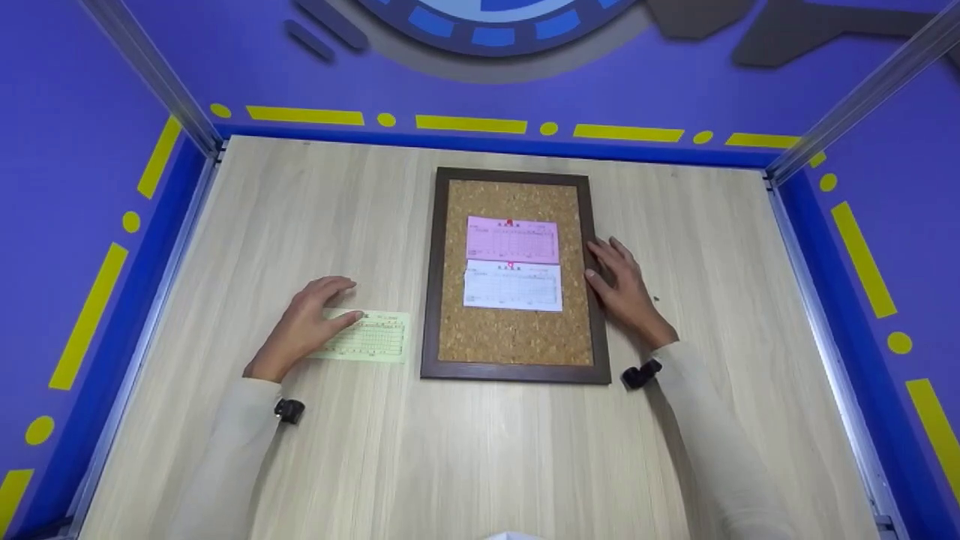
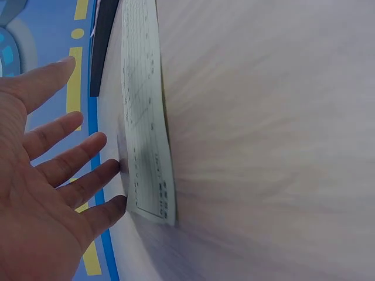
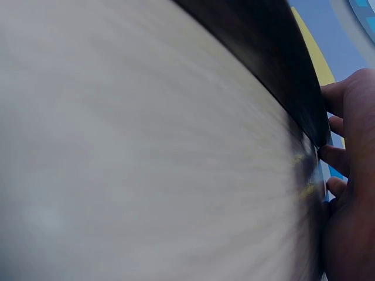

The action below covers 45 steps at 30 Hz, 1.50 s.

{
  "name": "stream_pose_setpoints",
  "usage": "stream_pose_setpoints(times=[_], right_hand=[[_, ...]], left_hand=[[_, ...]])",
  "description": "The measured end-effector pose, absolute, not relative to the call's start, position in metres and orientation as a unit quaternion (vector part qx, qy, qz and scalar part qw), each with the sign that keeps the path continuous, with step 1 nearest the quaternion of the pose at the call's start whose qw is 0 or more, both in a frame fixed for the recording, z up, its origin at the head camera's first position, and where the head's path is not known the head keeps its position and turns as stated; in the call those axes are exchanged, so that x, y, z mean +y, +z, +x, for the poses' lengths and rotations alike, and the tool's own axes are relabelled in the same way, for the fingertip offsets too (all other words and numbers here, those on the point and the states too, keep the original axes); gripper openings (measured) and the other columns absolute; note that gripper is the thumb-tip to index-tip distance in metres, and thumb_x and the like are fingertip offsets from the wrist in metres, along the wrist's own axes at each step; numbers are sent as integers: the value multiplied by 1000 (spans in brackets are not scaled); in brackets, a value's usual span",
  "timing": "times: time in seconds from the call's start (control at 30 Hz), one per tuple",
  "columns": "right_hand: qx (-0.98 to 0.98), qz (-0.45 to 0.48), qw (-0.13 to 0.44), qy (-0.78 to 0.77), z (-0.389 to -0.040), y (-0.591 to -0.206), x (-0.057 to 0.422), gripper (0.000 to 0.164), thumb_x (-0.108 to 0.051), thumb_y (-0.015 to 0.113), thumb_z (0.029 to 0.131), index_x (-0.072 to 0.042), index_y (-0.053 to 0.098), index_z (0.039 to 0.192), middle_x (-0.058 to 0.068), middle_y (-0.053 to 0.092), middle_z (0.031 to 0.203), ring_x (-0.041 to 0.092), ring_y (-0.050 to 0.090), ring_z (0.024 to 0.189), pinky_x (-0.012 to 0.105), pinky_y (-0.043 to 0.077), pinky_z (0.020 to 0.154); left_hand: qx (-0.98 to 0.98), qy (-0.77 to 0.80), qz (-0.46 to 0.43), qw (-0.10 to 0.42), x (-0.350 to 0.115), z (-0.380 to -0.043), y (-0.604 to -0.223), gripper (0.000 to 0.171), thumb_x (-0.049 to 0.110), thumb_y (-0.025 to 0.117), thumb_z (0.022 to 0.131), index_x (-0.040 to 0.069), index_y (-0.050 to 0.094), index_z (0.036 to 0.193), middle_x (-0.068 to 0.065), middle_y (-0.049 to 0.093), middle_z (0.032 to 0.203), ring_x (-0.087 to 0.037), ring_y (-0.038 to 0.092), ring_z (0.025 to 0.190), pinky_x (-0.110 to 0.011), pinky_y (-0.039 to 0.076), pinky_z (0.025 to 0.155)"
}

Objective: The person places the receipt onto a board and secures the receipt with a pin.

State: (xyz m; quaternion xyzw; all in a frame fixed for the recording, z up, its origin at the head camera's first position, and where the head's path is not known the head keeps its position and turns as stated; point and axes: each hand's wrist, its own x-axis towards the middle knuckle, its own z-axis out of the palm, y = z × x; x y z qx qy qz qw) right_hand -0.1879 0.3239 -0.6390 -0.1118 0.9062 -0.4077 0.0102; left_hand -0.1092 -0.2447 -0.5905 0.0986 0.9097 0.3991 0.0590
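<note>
A cork board (image 1: 517, 341) in a dark brown frame lies on the table. Two printed slips are on its cork, a pink slip (image 1: 513, 244) above a white slip (image 1: 513, 289), with a red pushpin (image 1: 509, 222) at the pink one's top edge and another pin (image 1: 511, 264) at the white one's. My right hand (image 1: 626, 289) touches the frame's right side with fingertips and thumb. Left of the board, a green slip (image 1: 375, 339) lies flat. Over its left end hovers my left hand (image 1: 304, 322), fingers spread apart in the left wrist view and holding nothing.
Blue panels (image 1: 480, 94) with yellow markings wall the table (image 1: 510, 457) at the back and both sides. A small dark speck (image 1: 656, 299) lies right of my right hand. Part of a white object (image 1: 512, 535) shows at the bottom edge of the head view.
</note>
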Motion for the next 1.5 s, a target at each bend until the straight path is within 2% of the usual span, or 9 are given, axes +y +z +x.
stream_pose_setpoints(times=[0.23,0.63,0.87,1.23,1.5], right_hand=[[904,-110,9,-413,-187,-638,324,59,-32,64,113,-11,49,167,15,38,176,36,14,169,66,11,133],[906,-116,-2,-407,-187,-638,326,59,-30,64,113,-8,49,166,18,39,175,39,17,168,68,13,132],[905,-114,1,-410,-186,-638,326,59,-31,64,113,-10,49,166,14,40,175,36,17,168,66,13,133],[903,-121,-8,-413,-187,-639,325,58,-28,65,112,-7,51,164,18,41,174,40,19,167,68,14,132],[903,-114,1,-414,-187,-639,323,59,-31,64,113,-9,50,166,17,40,175,38,17,168,67,12,133]], left_hand=[[911,402,90,30,-257,-101,-593,49,10,84,98,-7,68,142,-28,60,153,-47,50,148,-60,38,124],[916,395,60,20,-277,-94,-597,46,9,83,99,-9,70,139,-27,60,152,-46,46,150,-61,31,127],[917,395,61,1,-285,-93,-602,40,4,83,96,-10,73,132,-28,60,151,-46,43,151,-62,29,126],[923,381,49,-5,-292,-91,-607,33,1,80,98,-10,74,128,-27,54,157,-47,35,156,-65,25,128],[922,385,40,2,-292,-88,-605,29,1,78,99,-9,74,126,-24,51,159,-46,32,158,-64,27,128]])
